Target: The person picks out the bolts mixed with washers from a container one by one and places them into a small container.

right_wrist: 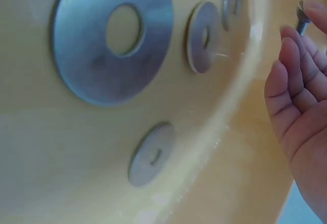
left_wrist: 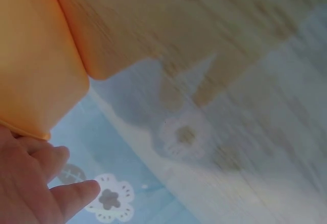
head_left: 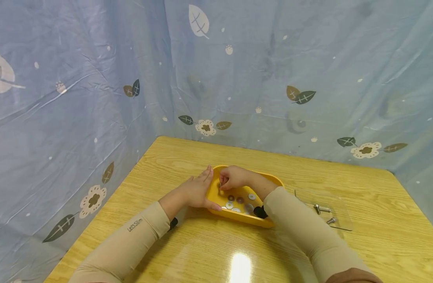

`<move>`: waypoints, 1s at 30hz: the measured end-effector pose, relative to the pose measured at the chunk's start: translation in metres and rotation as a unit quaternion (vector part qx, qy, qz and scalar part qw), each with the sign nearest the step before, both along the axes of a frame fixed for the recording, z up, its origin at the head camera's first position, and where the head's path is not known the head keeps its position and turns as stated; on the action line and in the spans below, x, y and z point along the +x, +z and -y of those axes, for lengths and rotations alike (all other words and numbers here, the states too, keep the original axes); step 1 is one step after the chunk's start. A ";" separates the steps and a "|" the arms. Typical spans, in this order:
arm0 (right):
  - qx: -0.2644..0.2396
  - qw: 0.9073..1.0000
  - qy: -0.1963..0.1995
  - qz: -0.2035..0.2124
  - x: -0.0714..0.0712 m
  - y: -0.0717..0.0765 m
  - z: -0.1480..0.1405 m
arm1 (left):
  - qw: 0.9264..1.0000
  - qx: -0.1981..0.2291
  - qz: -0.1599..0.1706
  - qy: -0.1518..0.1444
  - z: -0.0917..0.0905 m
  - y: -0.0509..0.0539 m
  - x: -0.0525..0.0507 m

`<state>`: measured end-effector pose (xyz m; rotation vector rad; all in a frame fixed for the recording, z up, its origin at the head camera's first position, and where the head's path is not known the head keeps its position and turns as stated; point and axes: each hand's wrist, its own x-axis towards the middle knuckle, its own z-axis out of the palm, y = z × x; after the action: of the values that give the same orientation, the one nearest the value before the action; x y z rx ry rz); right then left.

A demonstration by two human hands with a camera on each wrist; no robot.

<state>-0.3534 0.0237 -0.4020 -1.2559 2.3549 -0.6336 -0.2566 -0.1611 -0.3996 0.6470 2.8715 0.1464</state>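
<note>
My right hand (head_left: 234,177) is over the left part of a yellow plastic tray (head_left: 244,221). Its thumb and fingertips pinch a small metal screw (right_wrist: 301,20), whose rounded head shows in the right wrist view. Outstretched fingers of my left hand (head_left: 197,191) lie along the tray's left end, and the thumb rests at its near rim. The left wrist view shows those fingers (left_wrist: 76,198) beside the tray's wall. Flat metal washers of several sizes lie on the tray's floor, including a large washer (right_wrist: 112,40) and a smaller washer (right_wrist: 152,154).
Dark round pieces (head_left: 260,212) sit in the tray's near right corner, partly behind my right forearm. To the right, a clear plastic holder (head_left: 338,204) with metal bolts (head_left: 322,208) lies on the wooden table (head_left: 188,251). A patterned blue curtain (head_left: 244,78) hangs behind and left.
</note>
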 end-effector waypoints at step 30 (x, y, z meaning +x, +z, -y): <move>-0.102 0.991 -0.084 -0.010 0.036 0.090 -0.090 | 1.000 -0.001 0.007 0.001 0.000 -0.003 -0.002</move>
<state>-0.3179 0.1134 -0.3125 -1.1580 2.4813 -0.9414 -0.2590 -0.1613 -0.4022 0.6404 2.8582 0.1468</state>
